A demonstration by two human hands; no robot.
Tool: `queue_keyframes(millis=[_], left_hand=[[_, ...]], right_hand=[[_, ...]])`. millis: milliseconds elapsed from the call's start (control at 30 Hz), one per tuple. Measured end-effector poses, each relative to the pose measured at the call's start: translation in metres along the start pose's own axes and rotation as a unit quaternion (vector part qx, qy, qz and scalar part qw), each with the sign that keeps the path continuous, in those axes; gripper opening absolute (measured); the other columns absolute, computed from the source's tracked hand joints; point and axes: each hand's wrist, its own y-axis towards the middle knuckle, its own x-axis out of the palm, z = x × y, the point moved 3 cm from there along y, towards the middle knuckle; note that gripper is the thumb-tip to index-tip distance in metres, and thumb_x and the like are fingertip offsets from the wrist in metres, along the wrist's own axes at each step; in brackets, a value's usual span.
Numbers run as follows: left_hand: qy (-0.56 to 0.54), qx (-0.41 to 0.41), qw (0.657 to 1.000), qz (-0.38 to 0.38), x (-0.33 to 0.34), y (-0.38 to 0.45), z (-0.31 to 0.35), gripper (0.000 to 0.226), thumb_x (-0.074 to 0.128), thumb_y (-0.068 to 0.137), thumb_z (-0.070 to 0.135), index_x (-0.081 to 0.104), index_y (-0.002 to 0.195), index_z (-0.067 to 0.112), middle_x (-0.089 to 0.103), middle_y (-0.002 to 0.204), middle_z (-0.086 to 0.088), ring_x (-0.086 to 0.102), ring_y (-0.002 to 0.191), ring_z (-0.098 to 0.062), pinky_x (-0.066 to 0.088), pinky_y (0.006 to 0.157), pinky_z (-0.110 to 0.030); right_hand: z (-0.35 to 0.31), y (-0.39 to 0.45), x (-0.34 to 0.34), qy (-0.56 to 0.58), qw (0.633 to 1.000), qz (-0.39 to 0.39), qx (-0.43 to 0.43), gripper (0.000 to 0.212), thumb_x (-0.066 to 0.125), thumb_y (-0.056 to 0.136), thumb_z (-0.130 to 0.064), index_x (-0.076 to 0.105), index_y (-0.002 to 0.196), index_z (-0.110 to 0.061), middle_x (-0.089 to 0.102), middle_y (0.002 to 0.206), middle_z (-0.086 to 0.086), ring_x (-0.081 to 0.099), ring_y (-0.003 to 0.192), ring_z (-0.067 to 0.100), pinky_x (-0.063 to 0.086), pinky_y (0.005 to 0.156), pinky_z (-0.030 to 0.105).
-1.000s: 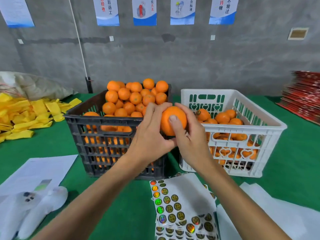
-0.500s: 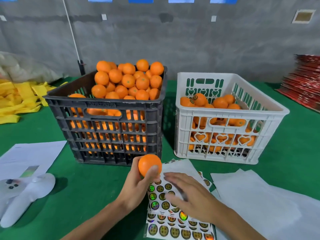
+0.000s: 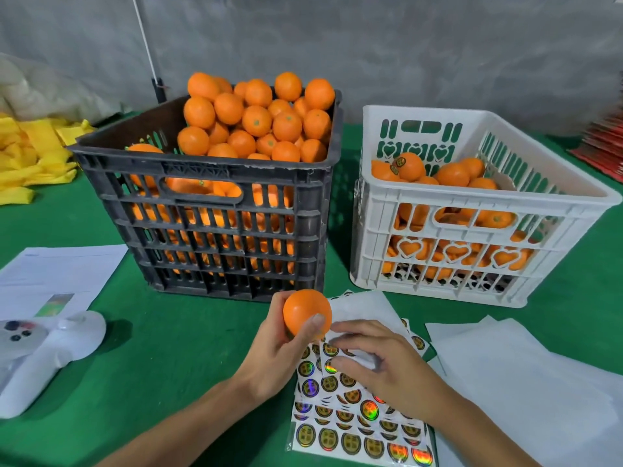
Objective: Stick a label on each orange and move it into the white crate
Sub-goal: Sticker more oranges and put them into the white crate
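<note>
Near six o'clock on the green tabletop (image 3: 188, 348), the left hand (image 3: 269, 357) holds one orange (image 3: 307, 313) up off the cloth, thumb across its near side and fingers (image 3: 278, 303) curled round the far side. Just at its four o'clock the right hand (image 3: 387, 369) lies palm-down on the label sheets (image 3: 340, 436), fingers loosely spread, fingertips (image 3: 337, 364) touching the round holographic stickers — whether one is pinched I cannot tell.

At twelve o'clock from the held orange stands the black crate (image 3: 215, 237), heaped with oranges above its rim. At two o'clock sits the white crate (image 3: 448, 271), partly filled; one orange on top shows a sticker.

Blank white backing sheets (image 3: 526, 382) lie at three o'clock, a printed paper (image 3: 50, 278) and a white controller (image 3: 43, 362) at nine o'clock, yellow bags (image 3: 30, 160) at ten o'clock — and a red stack (image 3: 603, 146) at the far right edge.
</note>
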Motion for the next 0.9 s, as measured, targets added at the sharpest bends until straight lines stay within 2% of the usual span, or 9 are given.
queue_keyframes(millis=[133, 300, 367, 433, 467, 600, 767, 833, 900], left_hand=[[0.028, 0.009, 0.999, -0.018, 0.002, -0.001, 0.003, 0.064, 0.064, 0.078, 0.086, 0.044, 0.127, 0.050, 0.067, 0.115, 0.015, 0.071, 0.102, -0.015, 0.060, 0.087, -0.030], [0.037, 0.008, 0.999, -0.021, 0.002, -0.001, 0.004, 0.066, 0.063, 0.078, 0.087, 0.043, 0.128, 0.049, 0.067, 0.114, 0.016, 0.071, 0.100, -0.015, 0.060, 0.086, -0.029], [0.040, 0.009, 0.999, -0.023, 0.002, -0.002, 0.005, 0.066, 0.063, 0.078, 0.087, 0.042, 0.128, 0.049, 0.066, 0.112, 0.018, 0.070, 0.099, -0.013, 0.059, 0.084, -0.026], [0.043, 0.008, 0.999, -0.025, 0.002, -0.002, 0.005, 0.066, 0.062, 0.078, 0.088, 0.041, 0.128, 0.050, 0.066, 0.111, 0.019, 0.070, 0.098, -0.012, 0.059, 0.082, -0.026], [0.046, 0.009, 0.999, -0.026, 0.003, -0.002, 0.005, 0.066, 0.062, 0.078, 0.088, 0.041, 0.127, 0.050, 0.066, 0.111, 0.020, 0.070, 0.098, -0.012, 0.059, 0.082, -0.026], [0.057, 0.014, 0.998, -0.027, 0.003, -0.003, 0.005, 0.064, 0.061, 0.078, 0.088, 0.041, 0.127, 0.052, 0.066, 0.111, 0.021, 0.070, 0.097, -0.011, 0.060, 0.081, -0.028], [0.011, 0.018, 0.999, -0.026, 0.002, -0.004, 0.007, 0.061, 0.066, 0.080, 0.082, 0.044, 0.126, 0.049, 0.071, 0.110, 0.010, 0.075, 0.095, -0.017, 0.059, 0.083, -0.026], [-0.002, 0.028, 0.999, -0.039, 0.003, -0.006, 0.008, 0.056, 0.067, 0.083, 0.077, 0.044, 0.125, 0.049, 0.076, 0.104, 0.001, 0.077, 0.090, -0.022, 0.059, 0.085, -0.026], [0.000, 0.037, 0.998, -0.051, 0.004, -0.007, 0.010, 0.051, 0.067, 0.085, 0.075, 0.045, 0.124, 0.052, 0.077, 0.104, 0.004, 0.078, 0.090, -0.020, 0.059, 0.085, -0.026]], right_hand=[[-0.002, -0.001, -0.005, 0.065, 0.998, -0.004, -0.004, 0.032, 0.071, 0.093, -0.048, 0.077, 0.118, -0.029, 0.060, 0.136, -0.023, 0.051, 0.134, 0.007, 0.043, 0.113, 0.040], [-0.003, -0.002, -0.011, 0.056, 0.998, -0.032, -0.015, 0.020, 0.070, 0.098, -0.032, 0.077, 0.116, -0.027, 0.060, 0.137, -0.021, 0.050, 0.135, 0.007, 0.041, 0.114, 0.035], [-0.004, -0.003, -0.011, 0.053, 0.998, -0.034, -0.013, 0.019, 0.069, 0.099, -0.028, 0.078, 0.116, -0.026, 0.060, 0.137, -0.022, 0.052, 0.132, 0.006, 0.045, 0.105, 0.027], [-0.005, -0.004, -0.012, 0.043, 0.999, -0.031, -0.012, 0.019, 0.070, 0.098, -0.029, 0.078, 0.115, -0.027, 0.060, 0.137, -0.024, 0.054, 0.125, 0.002, 0.046, 0.086, 0.015], [-0.005, -0.005, -0.012, 0.034, 0.999, -0.032, -0.014, 0.021, 0.073, 0.096, -0.033, 0.078, 0.115, -0.028, 0.059, 0.137, -0.025, 0.053, 0.125, 0.001, 0.045, 0.085, 0.013], [-0.006, -0.008, -0.009, -0.008, 0.999, -0.031, -0.034, 0.043, 0.083, 0.082, -0.047, 0.076, 0.119, -0.027, 0.056, 0.140, -0.026, 0.046, 0.136, 0.000, 0.035, 0.114, 0.020], [-0.007, -0.009, -0.005, -0.070, 0.994, -0.013, -0.088, 0.034, 0.077, 0.089, -0.040, 0.079, 0.116, -0.018, 0.064, 0.136, -0.014, 0.044, 0.138, -0.003, 0.041, 0.114, 0.030], [-0.006, -0.009, -0.006, -0.040, 0.996, -0.006, -0.079, 0.029, 0.076, 0.091, -0.036, 0.080, 0.115, -0.019, 0.065, 0.134, -0.014, 0.046, 0.137, -0.001, 0.043, 0.112, 0.031], [-0.005, -0.009, -0.007, 0.001, 0.998, -0.008, -0.062, 0.024, 0.077, 0.091, -0.031, 0.081, 0.113, -0.020, 0.065, 0.134, -0.015, 0.049, 0.137, 0.003, 0.044, 0.112, 0.033]])
